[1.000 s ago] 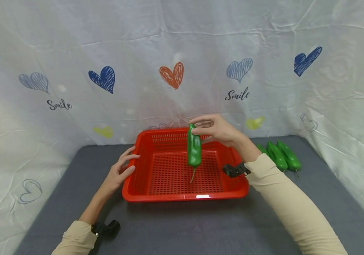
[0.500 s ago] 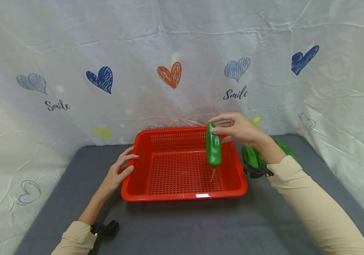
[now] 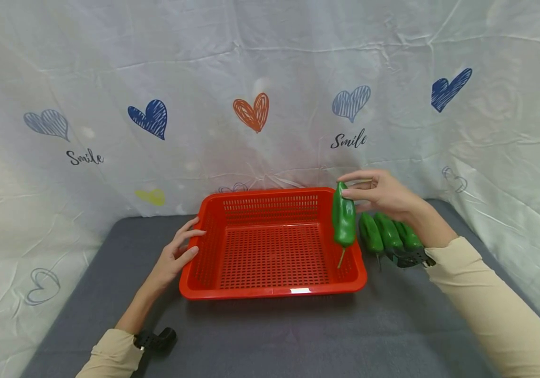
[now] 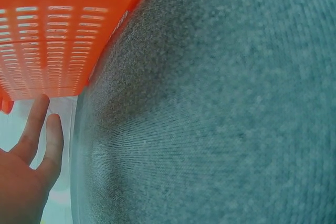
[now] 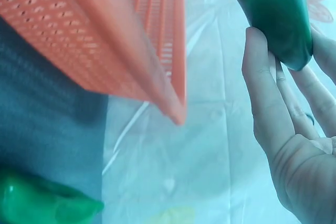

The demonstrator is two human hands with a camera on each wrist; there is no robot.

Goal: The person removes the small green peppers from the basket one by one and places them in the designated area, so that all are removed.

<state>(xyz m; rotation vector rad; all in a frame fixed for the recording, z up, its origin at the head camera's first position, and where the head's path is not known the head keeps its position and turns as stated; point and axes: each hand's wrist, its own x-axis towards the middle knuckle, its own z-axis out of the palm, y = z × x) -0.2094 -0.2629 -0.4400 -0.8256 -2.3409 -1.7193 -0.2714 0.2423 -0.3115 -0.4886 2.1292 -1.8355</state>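
My right hand (image 3: 385, 194) pinches a glossy green chili pepper (image 3: 344, 218) between thumb and fingers at its tip. The pepper hangs stem down above the right rim of a red plastic basket (image 3: 270, 292). In the right wrist view, fingertips (image 5: 255, 38) press against the blunt end of this pepper (image 5: 278, 19), beside the basket wall (image 5: 105, 30). My left hand (image 3: 171, 257) rests on the basket's left edge with its fingers spread. The left wrist view has two straight fingers (image 4: 53, 142) near the basket's slotted side (image 4: 52, 35).
Several green peppers, one of them the nearest pepper (image 3: 370, 234), lie on the grey tablecloth (image 3: 270, 336) right of the basket, partly behind my right wrist. A white curtain (image 3: 298, 52) printed with hearts hangs behind the table.
My right hand has carried the pepper rightward, from over the basket's middle to its right rim. More of the peppers on the table show now. The left hand stays where it was.
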